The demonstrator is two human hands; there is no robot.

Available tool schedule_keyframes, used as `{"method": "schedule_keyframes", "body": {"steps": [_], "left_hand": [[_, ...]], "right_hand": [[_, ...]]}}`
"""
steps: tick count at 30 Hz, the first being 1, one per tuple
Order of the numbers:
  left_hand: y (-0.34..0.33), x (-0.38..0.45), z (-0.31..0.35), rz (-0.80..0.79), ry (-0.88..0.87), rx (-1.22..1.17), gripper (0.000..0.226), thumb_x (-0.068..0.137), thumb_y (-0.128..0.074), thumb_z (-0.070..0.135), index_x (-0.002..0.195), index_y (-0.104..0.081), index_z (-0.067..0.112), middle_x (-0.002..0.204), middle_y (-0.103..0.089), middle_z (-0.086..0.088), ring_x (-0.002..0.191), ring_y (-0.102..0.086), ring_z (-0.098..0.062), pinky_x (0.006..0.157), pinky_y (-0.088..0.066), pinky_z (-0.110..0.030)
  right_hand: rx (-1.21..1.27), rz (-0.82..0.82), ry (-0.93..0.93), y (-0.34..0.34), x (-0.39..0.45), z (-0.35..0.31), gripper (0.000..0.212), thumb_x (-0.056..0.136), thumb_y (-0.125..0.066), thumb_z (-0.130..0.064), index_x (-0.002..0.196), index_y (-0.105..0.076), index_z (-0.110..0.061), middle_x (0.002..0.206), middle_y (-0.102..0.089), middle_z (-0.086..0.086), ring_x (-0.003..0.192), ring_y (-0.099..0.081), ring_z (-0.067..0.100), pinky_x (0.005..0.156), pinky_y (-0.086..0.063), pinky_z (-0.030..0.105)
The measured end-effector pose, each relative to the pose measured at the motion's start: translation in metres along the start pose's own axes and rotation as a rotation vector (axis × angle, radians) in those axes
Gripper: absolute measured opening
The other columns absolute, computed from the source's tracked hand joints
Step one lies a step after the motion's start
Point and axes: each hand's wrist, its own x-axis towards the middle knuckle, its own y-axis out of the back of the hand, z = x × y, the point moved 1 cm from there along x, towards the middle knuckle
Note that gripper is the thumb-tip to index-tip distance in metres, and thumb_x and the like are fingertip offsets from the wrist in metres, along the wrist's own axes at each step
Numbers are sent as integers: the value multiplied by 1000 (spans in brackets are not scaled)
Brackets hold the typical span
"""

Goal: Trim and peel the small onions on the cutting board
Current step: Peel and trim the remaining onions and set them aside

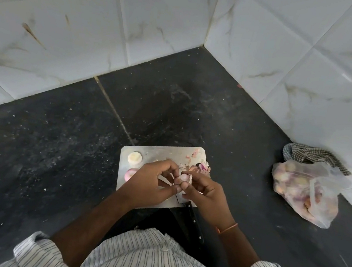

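Dim, soft, even light; wide-angle bowing at edges.
Faint glare on glossy white marble-veined wall tiles [347,77]; sharp focus throughout.

cutting board [157,151]: pale, rounded corners, flat on dark table | held onion [183,177]: small, pinkish, skin partly loose, above board | peeled onions [134,157]: two, pale, at board's left edge | skins [200,166]: pink scraps, board's far right corner

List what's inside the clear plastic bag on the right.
The plastic bag holds small unpeeled onions, pinkish and tan through the film. Their count cannot be told; the film blurs them and those beneath are covered. A checked cloth lies behind the bag.
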Motion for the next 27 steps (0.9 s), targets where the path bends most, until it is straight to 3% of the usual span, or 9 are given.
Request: {"method": "schedule_keyframes", "body": {"steps": [2, 6, 9, 13, 18, 27], "left_hand": [[-1, 2, -1, -26, 0, 15, 25, 90, -87, 30, 102, -65, 34, 102, -73, 20, 105, -72, -6, 83, -66, -31], [-1, 4, -1, -77, -40, 36, 29, 91, -85, 27, 99, -60, 39, 103, -66, 22, 103, -67, -5, 77, -61, -22], [-1, 5, -1, -102, -72, 78, 33, 94, -83, 29, 95, -56, 49, 101, -62, 25, 99, -65, -4, 76, -52, -14], [-5, 6, -3, -115, -90, 20, 31, 95, -79, 26, 96, -56, 47, 99, -63, 21, 94, -64, -9, 78, -52, -19], [-11, 6, -9, -124, -77, -10, 20, 97, -78, 28, 99, -59, 35, 98, -64, 17, 93, -63, -12, 78, -53, -23], [-19, 4, -11, -64, -88, -28, 22, 98, -78, 24, 98, -58, 35, 101, -63, 17, 94, -63, -10, 80, -52, -21]], "right_hand": [[71, -10, -19, -1, -2, 1, 29, 99, -75, -21, 127, -76, -17, 110, -80, 14, 104, -74, 45, 94, -61, 60], [198, -17, -74, -5, -6, -4, 27, 100, -69, -8, 127, -74, -5, 115, -78, 19, 107, -75, 30, 103, -58, 53], [258, -25, -110, -8, -10, -8, 24, 102, -66, -6, 123, -75, -3, 114, -78, 20, 105, -74, 29, 100, -59, 49], [380, -21, -171, -11, -14, -13, 23, 101, -64, -8, 119, -76, 0, 113, -78, 21, 103, -75, 25, 92, -63, 35], [500, -37, -236, -12, -15, -16, 29, 96, -68, -15, 118, -76, 1, 117, -77, 22, 109, -75, 27, 93, -61, 33], [559, -24, -283, -10, -15, -18, 22, 99, -65, -12, 113, -79, -3, 118, -76, 25, 108, -76, 29, 87, -63, 30]]}}
